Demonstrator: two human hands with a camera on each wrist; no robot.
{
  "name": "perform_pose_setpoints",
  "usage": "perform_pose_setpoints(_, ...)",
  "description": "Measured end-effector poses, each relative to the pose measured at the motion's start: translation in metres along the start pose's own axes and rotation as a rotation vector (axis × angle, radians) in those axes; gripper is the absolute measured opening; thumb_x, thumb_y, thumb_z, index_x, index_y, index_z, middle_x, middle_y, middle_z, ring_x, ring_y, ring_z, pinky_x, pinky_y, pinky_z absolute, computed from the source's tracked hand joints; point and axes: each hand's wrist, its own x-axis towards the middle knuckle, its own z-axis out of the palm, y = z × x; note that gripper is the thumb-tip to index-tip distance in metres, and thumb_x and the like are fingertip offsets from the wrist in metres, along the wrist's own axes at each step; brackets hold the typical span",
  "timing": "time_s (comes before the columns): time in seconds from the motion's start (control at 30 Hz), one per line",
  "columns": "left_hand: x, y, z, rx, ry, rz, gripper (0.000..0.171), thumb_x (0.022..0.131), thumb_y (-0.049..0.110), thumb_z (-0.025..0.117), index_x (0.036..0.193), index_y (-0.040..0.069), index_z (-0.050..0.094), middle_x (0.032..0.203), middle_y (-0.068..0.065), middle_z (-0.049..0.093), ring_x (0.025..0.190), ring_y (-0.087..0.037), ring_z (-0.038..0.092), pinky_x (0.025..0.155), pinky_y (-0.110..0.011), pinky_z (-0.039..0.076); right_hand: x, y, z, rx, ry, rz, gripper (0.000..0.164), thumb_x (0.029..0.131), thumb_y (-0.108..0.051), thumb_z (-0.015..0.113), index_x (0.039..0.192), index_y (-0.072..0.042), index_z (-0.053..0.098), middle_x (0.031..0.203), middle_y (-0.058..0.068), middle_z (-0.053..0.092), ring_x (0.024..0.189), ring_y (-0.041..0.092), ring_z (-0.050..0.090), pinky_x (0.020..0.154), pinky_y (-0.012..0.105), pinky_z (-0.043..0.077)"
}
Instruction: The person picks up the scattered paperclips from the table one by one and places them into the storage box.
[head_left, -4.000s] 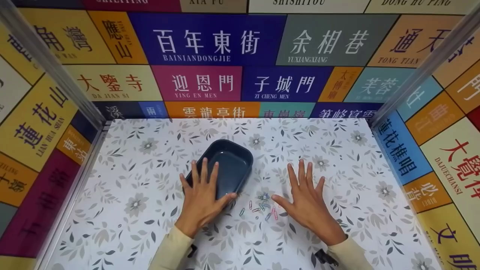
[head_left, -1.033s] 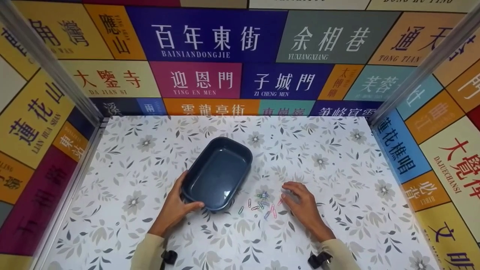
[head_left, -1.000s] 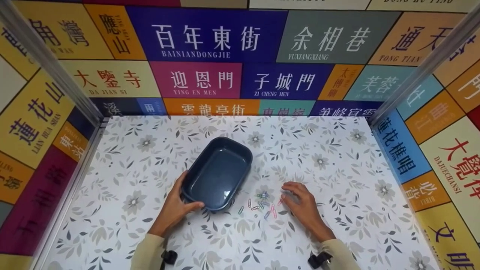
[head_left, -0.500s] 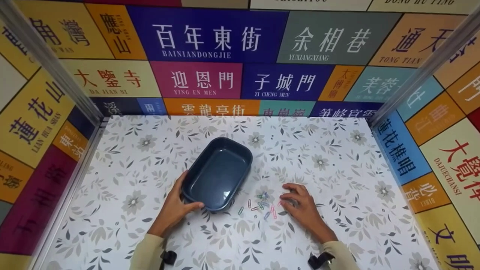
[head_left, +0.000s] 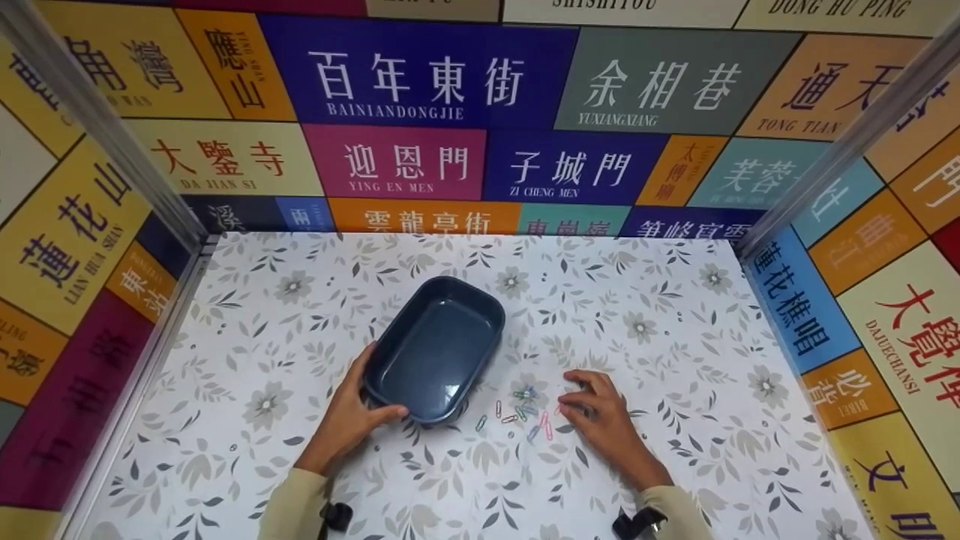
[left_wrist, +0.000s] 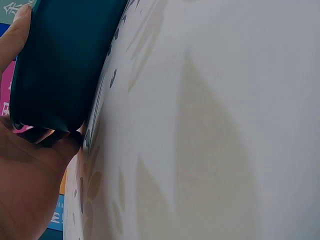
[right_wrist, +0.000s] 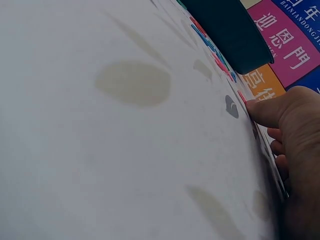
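Note:
A deep blue rectangular baking dish [head_left: 431, 360] stands slanted on the flower-patterned table. My left hand [head_left: 343, 415] grips its lower left corner, thumb on the near rim and fingers along the outer wall. In the left wrist view the dish [left_wrist: 62, 65] sits between thumb and fingers. To the right of the dish lie several small coloured paper clips [head_left: 523, 411]. My right hand [head_left: 604, 416] is low at their right edge, its thumb and forefinger pinching a pink paper clip [right_wrist: 242, 96]. Most of that clip is hidden by the fingertips.
Printed panels [head_left: 420, 82] with large characters wall in the table [head_left: 645, 292] at the back and both sides. Clear corner posts [head_left: 847, 127] rise at the back corners. A black wrist strap [head_left: 637, 521] sits at the right sleeve.
Four seconds ago both hands were spread, the left over the dish. Since then the left has taken hold of the dish's corner and the right has lowered to a pink clip, its fingers curling.

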Motion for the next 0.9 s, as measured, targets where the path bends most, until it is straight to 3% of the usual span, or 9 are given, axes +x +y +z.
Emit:
perform_pose_setpoints(0.43,0.002,-0.001,-0.001,0.018,-0.003,-0.002,0.122,0.079,0.019,0.102,0.174,0.004,0.028,0.178,-0.024,0.028,0.165,-0.042,0.024,0.131,-0.060,0.025,0.003,-0.005,0.000,-0.004,0.014,-0.026,0.031,0.078,0.019,0.088,0.098,-0.005,0.084,0.129,0.027,0.068,0.122,0.047,0.060,0.113,0.022,0.044)
perform_pose_setpoints(0.7,0.001,0.000,-0.001,0.002,-0.002,-0.001,0.122,0.078,0.018,0.103,0.174,0.005,0.028,0.178,-0.023,0.029,0.165,-0.041,0.024,0.131,-0.059,0.026,0.011,-0.023,0.002,-0.008,0.044,-0.040,0.026,0.073,0.024,0.084,0.085,0.002,0.076,0.122,0.037,0.067,0.114,0.058,0.058,0.105,0.036,0.045)
perform_pose_setpoints(0.9,0.002,-0.002,0.001,0.015,0.020,0.001,0.123,0.076,0.018,0.104,0.174,0.005,0.029,0.177,-0.024,0.032,0.164,-0.043,0.026,0.132,-0.060,0.022,0.007,-0.019,0.002,0.011,0.007,0.016,0.028,0.078,0.023,0.082,0.086,-0.002,0.071,0.128,0.034,0.066,0.119,0.056,0.055,0.107,0.016,0.042)
